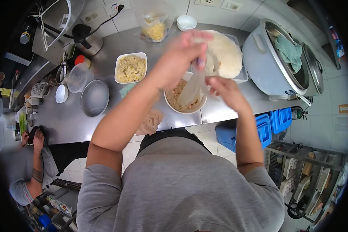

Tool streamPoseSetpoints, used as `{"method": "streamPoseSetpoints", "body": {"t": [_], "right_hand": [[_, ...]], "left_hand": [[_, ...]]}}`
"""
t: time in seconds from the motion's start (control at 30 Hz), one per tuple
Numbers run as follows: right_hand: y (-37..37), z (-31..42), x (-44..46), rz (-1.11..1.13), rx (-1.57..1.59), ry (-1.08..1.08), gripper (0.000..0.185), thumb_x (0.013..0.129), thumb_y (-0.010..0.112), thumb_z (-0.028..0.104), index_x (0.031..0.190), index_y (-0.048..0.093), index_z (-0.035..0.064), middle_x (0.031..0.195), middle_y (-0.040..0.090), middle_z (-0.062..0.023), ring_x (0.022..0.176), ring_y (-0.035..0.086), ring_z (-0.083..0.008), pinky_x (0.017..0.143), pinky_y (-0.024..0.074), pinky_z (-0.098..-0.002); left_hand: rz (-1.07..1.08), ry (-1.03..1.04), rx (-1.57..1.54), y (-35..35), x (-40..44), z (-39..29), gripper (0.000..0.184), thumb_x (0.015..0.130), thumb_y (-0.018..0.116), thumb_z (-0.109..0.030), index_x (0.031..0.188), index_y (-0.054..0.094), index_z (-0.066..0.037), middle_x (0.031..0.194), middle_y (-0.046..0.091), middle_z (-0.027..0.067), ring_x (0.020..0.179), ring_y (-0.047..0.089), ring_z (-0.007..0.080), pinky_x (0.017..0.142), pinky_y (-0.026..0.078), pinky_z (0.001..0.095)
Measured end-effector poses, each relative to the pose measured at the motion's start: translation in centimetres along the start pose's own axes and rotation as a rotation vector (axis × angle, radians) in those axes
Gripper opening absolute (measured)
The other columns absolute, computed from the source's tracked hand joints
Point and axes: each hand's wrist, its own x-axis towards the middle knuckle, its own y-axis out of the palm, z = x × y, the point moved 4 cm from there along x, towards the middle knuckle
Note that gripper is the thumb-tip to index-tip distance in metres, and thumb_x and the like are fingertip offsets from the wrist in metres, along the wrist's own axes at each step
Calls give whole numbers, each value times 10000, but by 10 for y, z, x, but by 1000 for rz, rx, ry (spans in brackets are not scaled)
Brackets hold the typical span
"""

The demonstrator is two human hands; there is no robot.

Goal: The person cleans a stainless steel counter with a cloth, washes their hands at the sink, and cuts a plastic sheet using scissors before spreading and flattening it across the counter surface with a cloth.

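Observation:
My left hand (183, 58), smeared by motion, is raised above a white bowl (173, 104) of pale minced filling (176, 94). A limp, translucent plastic piece (192, 91) hangs from its fingers, its lower end over the filling; whether it is a bag or a glove I cannot tell. My right hand (230, 92) is close to the plastic on the right with its fingers curled. Blur hides whether they grip it. Behind both hands, a large pale dough-like mass (228, 54) fills a clear tray (242, 75).
A square white dish (118, 79) of yellowish mixture, a round metal pan (94, 98) and a bag of yellow food (155, 31) stand to the left. A large cooker (259, 58) is at right. Blue bins (263, 129) are below the counter. Another person (34, 166) works at far left.

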Motion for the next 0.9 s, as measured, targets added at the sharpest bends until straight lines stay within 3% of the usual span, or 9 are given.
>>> {"method": "streamPoseSetpoints", "body": {"t": [0.07, 0.13, 0.2, 0.27, 0.53, 0.63, 0.77, 0.8, 0.9], "right_hand": [[-12, 22, -12, 76, 167, -139, 296, 793, 648, 257, 949, 634, 5, 781, 608, -193, 791, 607, -277, 727, 466, -350], [-11, 31, -10, 86, -200, -223, 269, 772, 671, 209, 948, 630, 9, 802, 612, -186, 788, 604, -291, 718, 468, -353], [-9, 40, -7, 7, -499, -313, 248, 760, 677, 161, 949, 624, 10, 821, 614, -182, 780, 598, -313, 708, 470, -360], [-6, 50, -4, -159, -738, -413, 230, 755, 665, 113, 953, 617, 7, 840, 615, -181, 767, 590, -343, 697, 471, -373], [22, 22, 1, -438, -501, -418, 214, 756, 566, -23, 963, 608, 15, 881, 629, -182, 810, 614, -334, 721, 487, -353], [28, 36, 0, -557, -582, -506, 220, 760, 559, -42, 965, 611, 16, 888, 635, -180, 808, 631, -304, 717, 492, -329], [39, 20, 8, -458, -541, -470, 289, 712, 559, -51, 981, 611, 40, 900, 634, -174, 837, 617, -344, 742, 498, -369], [40, 24, 12, -390, -496, -504, 310, 709, 575, -46, 1003, 607, 46, 919, 634, -167, 864, 615, -331, 758, 494, -360], [35, 26, 25, -247, -354, -526, 413, 693, 628, -20, 1093, 574, 65, 1012, 621, -142, 971, 591, -292, 829, 468, -349]], "left_hand": [[37, 77, 11, 9, 5, -36, 263, 899, 551, -175, 1117, 564, -29, 702, 534, -20, 650, 495, 82, 643, 413, 230], [23, 75, -2, 24, 8, -68, 323, 942, 483, -167, 1225, 404, -33, 674, 505, -17, 606, 484, 91, 582, 406, 207], [17, 116, 62, 20, 8, -77, 322, 941, 482, -165, 1226, 408, -33, 692, 511, -15, 626, 489, 89, 604, 411, 209], [16, 210, 195, -5, 4, -69, 265, 898, 547, -168, 1121, 575, -28, 756, 550, -14, 711, 510, 76, 712, 427, 236], [-102, -239, 318, -96, -65, 7, 313, 906, 527, -148, 1200, 561, -45, 920, 586, 4, 847, 543, 87, 790, 451, 264], [-143, -226, 143, -98, -81, 13, 406, 889, 564, -175, 1273, 500, -61, 1018, 588, 41, 925, 550, 132, 812, 454, 282], [-242, 128, 692, -82, -80, 38, 550, 830, 634, -268, 1311, 455, -71, 1183, 535, 116, 1070, 506, 244, 875, 422, 369], [-235, 124, 934, -69, -79, 46, 585, 811, 649, -315, 1304, 456, -67, 1244, 495, 141, 1133, 467, 277, 929, 388, 417], [-27, -23, 1507, -57, -62, 80, 592, 789, 660, -328, 1280, 457, -66, 1193, 547, 196, 1101, 532, 296, 907, 443, 379]]}}
